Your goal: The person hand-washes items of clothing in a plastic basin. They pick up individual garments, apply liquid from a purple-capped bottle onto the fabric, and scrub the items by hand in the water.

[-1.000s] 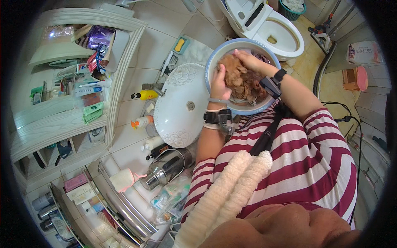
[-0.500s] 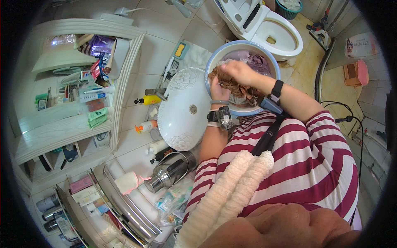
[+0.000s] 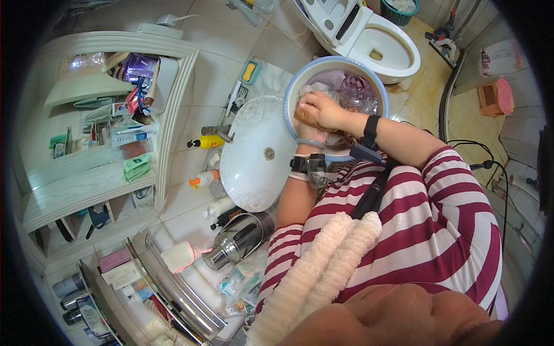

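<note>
Over a white basin with a blue rim (image 3: 378,86), both my hands are closed together on a brown cloth (image 3: 306,119). My right hand (image 3: 324,109) lies on top with its fingers curled over the cloth. Underneath is my left hand (image 3: 312,133), its fingers mostly hidden by the right one and the cloth. In the basin, purple clothes (image 3: 356,92) sit in water, with some brown fabric below my right wrist.
A white sink (image 3: 248,155) adjoins the basin on the left. Behind the basin stands a toilet (image 3: 404,57). A steel flask (image 3: 239,239), a yellow bottle (image 3: 209,141) and a soap dish (image 3: 250,71) are around the sink. Black cables (image 3: 476,150) run at the right.
My right hand has come down and leftward onto my left hand. The brown cloth, spread loosely before, is now bunched between them, and more of the purple clothes and water shows.
</note>
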`<action>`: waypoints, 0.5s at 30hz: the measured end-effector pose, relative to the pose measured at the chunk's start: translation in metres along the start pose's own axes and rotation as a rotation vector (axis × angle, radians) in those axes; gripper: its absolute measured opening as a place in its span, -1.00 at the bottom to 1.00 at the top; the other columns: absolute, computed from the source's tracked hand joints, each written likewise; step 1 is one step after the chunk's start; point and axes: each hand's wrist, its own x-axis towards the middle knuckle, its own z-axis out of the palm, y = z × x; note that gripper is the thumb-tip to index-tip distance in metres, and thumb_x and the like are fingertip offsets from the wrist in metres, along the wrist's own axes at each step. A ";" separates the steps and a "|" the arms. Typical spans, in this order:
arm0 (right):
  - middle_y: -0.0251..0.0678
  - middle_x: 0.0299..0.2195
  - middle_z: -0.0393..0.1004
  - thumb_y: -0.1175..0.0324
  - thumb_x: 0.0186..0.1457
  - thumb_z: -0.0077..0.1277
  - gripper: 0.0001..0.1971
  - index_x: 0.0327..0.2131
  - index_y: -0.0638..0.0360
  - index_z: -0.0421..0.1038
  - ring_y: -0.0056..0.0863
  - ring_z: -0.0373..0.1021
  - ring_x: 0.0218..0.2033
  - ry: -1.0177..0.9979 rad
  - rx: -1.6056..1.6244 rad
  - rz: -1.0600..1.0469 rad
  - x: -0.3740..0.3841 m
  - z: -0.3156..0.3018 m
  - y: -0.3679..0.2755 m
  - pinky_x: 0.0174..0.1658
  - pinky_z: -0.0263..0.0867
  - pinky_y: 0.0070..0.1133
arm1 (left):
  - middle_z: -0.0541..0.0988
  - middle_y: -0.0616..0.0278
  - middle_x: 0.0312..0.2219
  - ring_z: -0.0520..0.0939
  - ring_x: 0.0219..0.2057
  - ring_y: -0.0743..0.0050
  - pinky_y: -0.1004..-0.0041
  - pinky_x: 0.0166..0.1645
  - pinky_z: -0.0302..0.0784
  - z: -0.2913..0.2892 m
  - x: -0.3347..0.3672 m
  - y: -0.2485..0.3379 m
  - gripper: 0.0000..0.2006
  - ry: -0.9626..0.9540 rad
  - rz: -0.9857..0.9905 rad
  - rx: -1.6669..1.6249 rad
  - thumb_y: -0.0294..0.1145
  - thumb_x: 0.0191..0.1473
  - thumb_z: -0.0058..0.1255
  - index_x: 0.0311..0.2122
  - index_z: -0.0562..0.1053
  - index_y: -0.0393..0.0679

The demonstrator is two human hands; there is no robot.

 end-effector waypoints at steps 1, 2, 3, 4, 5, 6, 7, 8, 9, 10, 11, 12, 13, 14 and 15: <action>0.12 -0.31 0.37 0.11 -0.01 0.03 -0.65 -0.39 0.26 0.41 0.05 0.32 -0.31 0.013 -0.023 0.009 0.002 -0.004 -0.005 -0.21 0.27 -0.32 | 0.36 0.18 -0.10 0.39 -0.05 0.31 0.35 0.04 0.32 0.003 -0.004 0.006 -0.62 0.121 -0.307 -0.123 -0.09 0.21 -0.36 0.03 0.22 -0.10; 0.11 -0.36 0.39 0.10 -0.02 0.04 -0.64 -0.43 0.28 0.40 0.05 0.33 -0.35 -0.009 -0.020 0.112 0.005 -0.009 0.000 -0.24 0.28 -0.31 | 0.37 0.18 -0.09 0.39 -0.04 0.30 0.32 0.04 0.33 0.030 -0.008 0.011 -0.57 0.195 -0.367 -0.102 -0.02 0.20 -0.37 0.03 0.23 -0.09; 0.11 -0.41 0.40 0.10 -0.02 0.05 -0.63 -0.46 0.30 0.39 0.04 0.34 -0.39 -0.042 -0.018 0.204 0.011 -0.013 0.005 -0.27 0.29 -0.31 | 0.37 0.17 -0.07 0.39 -0.03 0.29 0.29 0.05 0.33 0.045 -0.009 0.017 -0.52 0.272 -0.410 -0.082 0.06 0.19 -0.38 0.03 0.24 -0.08; 0.06 -0.45 0.42 0.12 -0.02 0.05 -0.65 -0.42 0.29 0.35 0.03 0.35 -0.42 -0.017 -0.096 0.253 0.012 -0.013 0.009 -0.28 0.29 -0.31 | 0.37 0.17 -0.07 0.39 -0.03 0.29 0.29 0.05 0.33 0.047 -0.009 0.017 -0.52 0.268 -0.413 -0.080 0.06 0.19 -0.38 0.03 0.24 -0.08; 0.06 -0.45 0.42 0.12 -0.02 0.05 -0.65 -0.42 0.29 0.35 0.03 0.35 -0.42 -0.024 -0.096 0.248 0.013 -0.013 0.005 -0.28 0.29 -0.31 | 0.35 0.17 -0.05 0.38 -0.01 0.28 0.27 0.06 0.32 0.047 -0.011 0.019 -0.47 0.200 -0.387 -0.149 0.11 0.17 -0.39 0.05 0.22 -0.09; 0.02 -0.44 0.41 0.23 0.04 -0.02 -0.74 -0.34 0.26 0.33 -0.07 0.34 -0.42 -0.008 -0.137 0.252 0.013 -0.014 0.002 -0.28 0.28 -0.35 | 0.34 0.17 -0.02 0.36 0.02 0.27 0.26 0.07 0.32 0.046 -0.012 0.021 -0.42 0.130 -0.362 -0.217 0.17 0.15 -0.40 0.08 0.19 -0.10; -0.02 -0.44 0.40 0.34 0.10 -0.08 -0.81 -0.25 0.23 0.31 -0.18 0.33 -0.43 0.010 -0.178 0.256 0.014 -0.014 0.000 -0.28 0.26 -0.39 | 0.34 0.17 -0.02 0.36 0.02 0.27 0.26 0.07 0.32 0.047 -0.014 0.021 -0.42 0.133 -0.357 -0.218 0.17 0.15 -0.40 0.08 0.19 -0.10; -0.02 -0.44 0.40 0.34 0.10 -0.08 -0.81 -0.25 0.23 0.31 -0.18 0.33 -0.43 0.012 -0.178 0.257 0.013 -0.014 0.005 -0.28 0.26 -0.39 | 0.35 0.15 -0.02 0.37 0.01 0.23 0.24 0.07 0.31 0.050 -0.016 0.021 -0.40 0.153 -0.356 -0.136 0.19 0.15 -0.46 0.09 0.18 -0.11; -0.03 -0.34 0.39 0.38 0.10 -0.09 -0.76 -0.15 0.21 0.28 -0.22 0.33 -0.32 -0.039 -0.163 0.167 0.014 -0.015 0.011 -0.19 0.25 -0.42 | 0.35 0.13 -0.03 0.38 0.01 0.20 0.23 0.07 0.31 0.053 -0.018 0.020 -0.37 0.174 -0.356 -0.053 0.20 0.15 -0.51 0.10 0.16 -0.11; -0.03 -0.24 0.38 0.42 0.09 -0.11 -0.68 -0.05 0.20 0.24 -0.26 0.33 -0.21 -0.089 -0.147 0.077 0.016 -0.017 0.016 -0.10 0.23 -0.45 | 0.35 0.13 -0.03 0.38 0.01 0.20 0.23 0.07 0.31 0.053 -0.017 0.019 -0.37 0.173 -0.359 -0.053 0.20 0.15 -0.51 0.10 0.16 -0.11; -0.03 -0.24 0.38 0.42 0.09 -0.11 -0.68 -0.05 0.20 0.24 -0.26 0.33 -0.21 -0.098 -0.147 0.072 0.019 -0.021 0.014 -0.10 0.23 -0.45 | 0.34 0.12 -0.01 0.38 0.01 0.19 0.22 0.07 0.31 0.048 -0.014 0.020 -0.35 0.234 -0.321 0.031 0.22 0.15 -0.53 0.11 0.14 -0.13; 0.03 -0.23 0.40 0.44 0.07 -0.11 -0.61 0.02 0.20 0.18 -0.23 0.35 -0.19 -0.204 -0.030 -0.038 0.020 -0.028 0.008 -0.08 0.24 -0.46 | 0.33 0.11 0.01 0.38 0.01 0.18 0.21 0.08 0.31 0.041 -0.013 0.020 -0.33 0.299 -0.293 0.113 0.23 0.14 -0.55 0.13 0.12 -0.14; 0.10 -0.22 0.41 0.47 0.05 -0.12 -0.53 0.08 0.20 0.13 -0.19 0.36 -0.17 -0.309 0.089 -0.148 0.020 -0.036 0.001 -0.07 0.25 -0.46 | 0.32 0.11 0.02 0.40 -0.01 0.17 0.20 0.07 0.32 0.031 -0.008 0.024 -0.35 0.321 -0.287 0.161 0.19 0.16 -0.54 0.12 0.13 -0.17; 0.07 -0.17 0.38 0.46 0.05 -0.09 -0.51 0.10 0.18 0.13 -0.29 0.33 -0.12 -0.347 0.315 -0.030 0.019 -0.046 -0.003 -0.03 0.22 -0.48 | 0.34 0.11 0.01 0.41 -0.01 0.17 0.19 0.06 0.33 0.028 -0.005 0.031 -0.36 0.307 -0.254 0.164 0.17 0.17 -0.54 0.11 0.16 -0.18; -0.01 -0.17 0.40 0.38 0.05 -0.05 -0.52 0.07 0.20 0.17 -0.33 0.34 -0.13 -0.323 0.354 0.022 0.018 -0.058 0.006 -0.06 0.24 -0.49 | 0.36 0.11 -0.01 0.42 -0.02 0.17 0.18 0.05 0.34 0.033 -0.001 0.041 -0.38 0.288 -0.216 0.171 0.15 0.18 -0.53 0.09 0.18 -0.19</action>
